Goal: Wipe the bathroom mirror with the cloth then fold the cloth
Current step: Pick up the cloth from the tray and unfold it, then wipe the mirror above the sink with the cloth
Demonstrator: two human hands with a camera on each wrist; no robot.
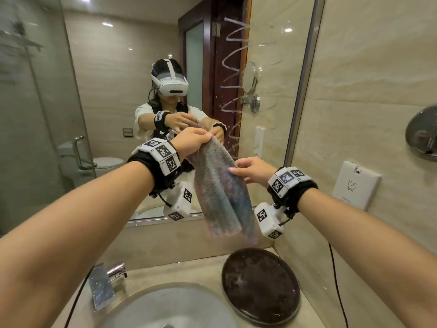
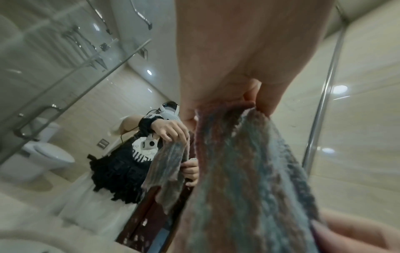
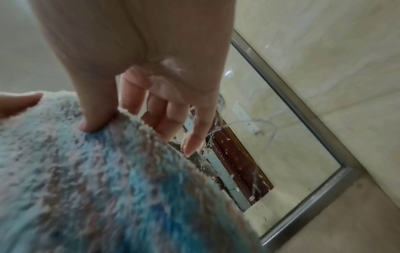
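A fluffy blue, grey and pink cloth [image 1: 220,192] hangs in the air in front of the bathroom mirror [image 1: 113,67], above the counter. My left hand [image 1: 208,138] pinches its top corner. My right hand [image 1: 236,170] pinches its right edge lower down. In the left wrist view my left hand [image 2: 249,97] grips the bunched top of the cloth [image 2: 249,171]. The right wrist view shows my right hand [image 3: 112,116] with its thumb on the front of the cloth [image 3: 97,188] and its fingers behind the edge. White zigzag streaks [image 1: 233,67] and droplets run down the mirror's right part.
Below the cloth a dark round tray [image 1: 260,287] sits on the beige counter beside the sink basin [image 1: 165,308] and chrome faucet [image 1: 115,271]. The tiled right wall carries a white plate [image 1: 354,185] and a round fixture [image 1: 423,136]. A black cable [image 1: 338,292] hangs at right.
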